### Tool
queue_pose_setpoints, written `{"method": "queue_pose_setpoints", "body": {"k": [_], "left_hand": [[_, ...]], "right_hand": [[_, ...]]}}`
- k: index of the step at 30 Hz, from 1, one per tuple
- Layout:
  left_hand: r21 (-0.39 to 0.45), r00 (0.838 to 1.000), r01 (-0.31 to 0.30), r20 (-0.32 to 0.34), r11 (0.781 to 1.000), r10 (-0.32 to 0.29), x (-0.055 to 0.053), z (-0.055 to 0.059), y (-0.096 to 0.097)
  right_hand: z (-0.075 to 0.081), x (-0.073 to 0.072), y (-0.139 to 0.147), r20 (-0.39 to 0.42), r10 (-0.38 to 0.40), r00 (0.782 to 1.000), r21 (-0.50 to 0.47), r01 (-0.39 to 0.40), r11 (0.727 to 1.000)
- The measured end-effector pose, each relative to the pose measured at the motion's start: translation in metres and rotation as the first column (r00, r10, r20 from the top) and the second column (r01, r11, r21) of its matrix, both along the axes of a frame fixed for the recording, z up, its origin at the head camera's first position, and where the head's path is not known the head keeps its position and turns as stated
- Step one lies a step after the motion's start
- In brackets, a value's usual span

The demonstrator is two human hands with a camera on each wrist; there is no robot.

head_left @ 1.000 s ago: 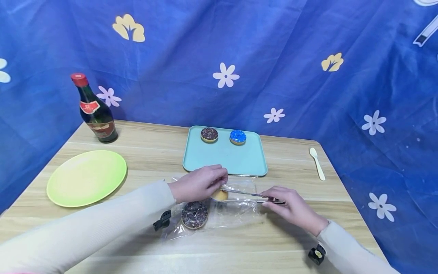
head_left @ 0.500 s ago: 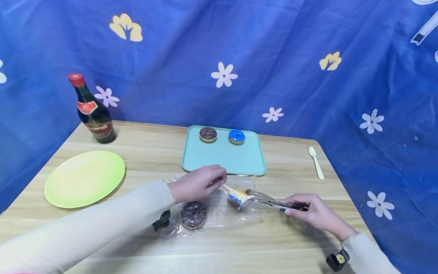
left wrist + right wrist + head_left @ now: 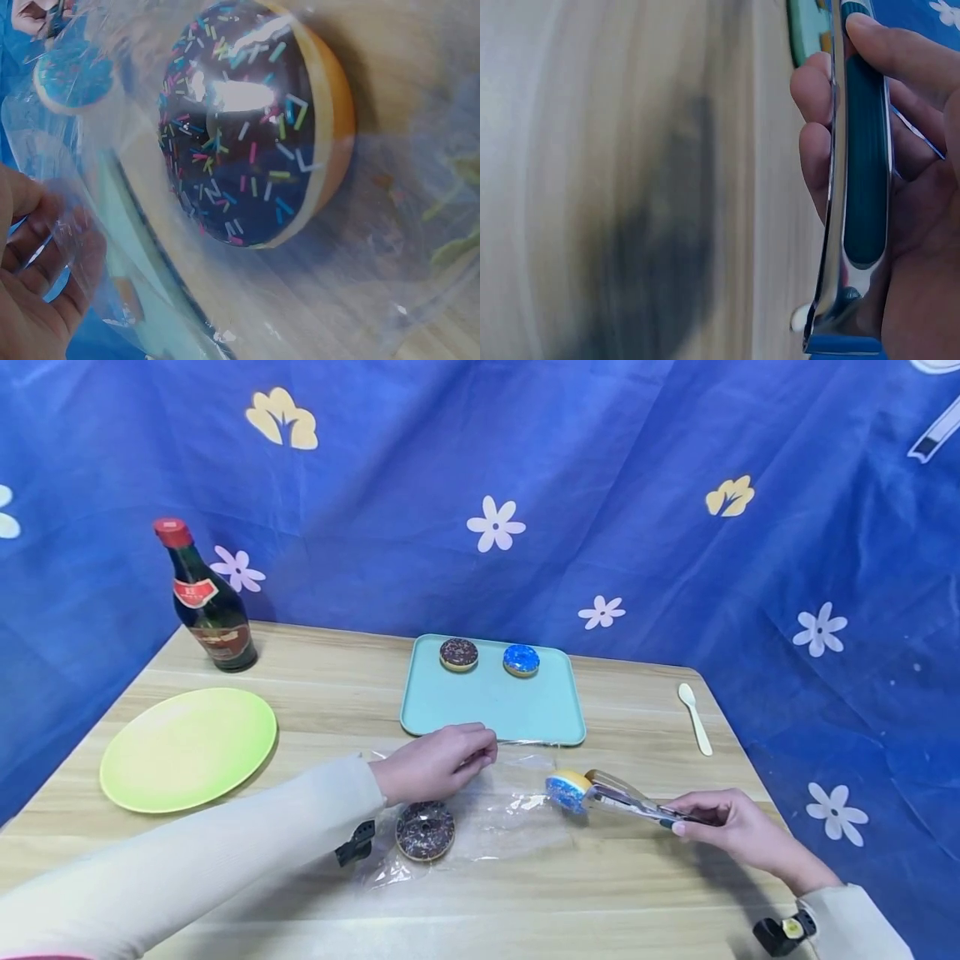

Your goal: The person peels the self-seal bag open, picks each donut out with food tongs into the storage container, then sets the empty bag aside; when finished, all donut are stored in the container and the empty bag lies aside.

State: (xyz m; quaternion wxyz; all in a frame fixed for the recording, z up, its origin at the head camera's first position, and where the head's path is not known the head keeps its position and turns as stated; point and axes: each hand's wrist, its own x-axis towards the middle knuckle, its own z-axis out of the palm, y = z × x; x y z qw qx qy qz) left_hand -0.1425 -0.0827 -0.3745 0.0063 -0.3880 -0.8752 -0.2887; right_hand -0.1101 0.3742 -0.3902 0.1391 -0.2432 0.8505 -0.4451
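In the head view my left hand (image 3: 442, 764) pinches the upper edge of a clear plastic bag (image 3: 502, 831) lying on the table. Through the film shows a chocolate-coloured donut with sprinkles (image 3: 425, 832), large in the left wrist view. My right hand (image 3: 738, 835) grips a pair of metal tongs (image 3: 626, 797) by their dark green handles (image 3: 866, 157). Between the tongs' tips is a blue-topped donut (image 3: 566, 791), tilted on edge at the bag's right end.
Behind the bag lies a light-blue tray (image 3: 487, 706) bearing a chocolate donut (image 3: 459, 655) and a blue donut (image 3: 521, 660). To the left are a green plate (image 3: 187, 749) and a dark red-capped bottle (image 3: 217, 618). A pale spoon (image 3: 696, 720) lies far right.
My right hand has moved right with the tongs, drawing the blue donut from deep inside the bag to its right end. The left hand has stayed put on the bag.
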Motion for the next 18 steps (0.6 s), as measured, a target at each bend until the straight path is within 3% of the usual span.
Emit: {"method": "queue_pose_setpoints", "body": {"k": [8,18], "left_hand": [[-0.023,1.0,0.002,-0.011,1.0,-0.002,0.002,0.0,-0.001],[-0.033,0.999,0.029,-0.012,0.999,-0.03,0.004,-0.003,0.001]], "right_hand": [[0.018,-0.014,0.007,0.015,-0.056,0.998,0.014,0.056,0.998],[0.023,-0.062,-0.029,0.049,-0.099,0.994,0.075,0.095,0.993]]}}
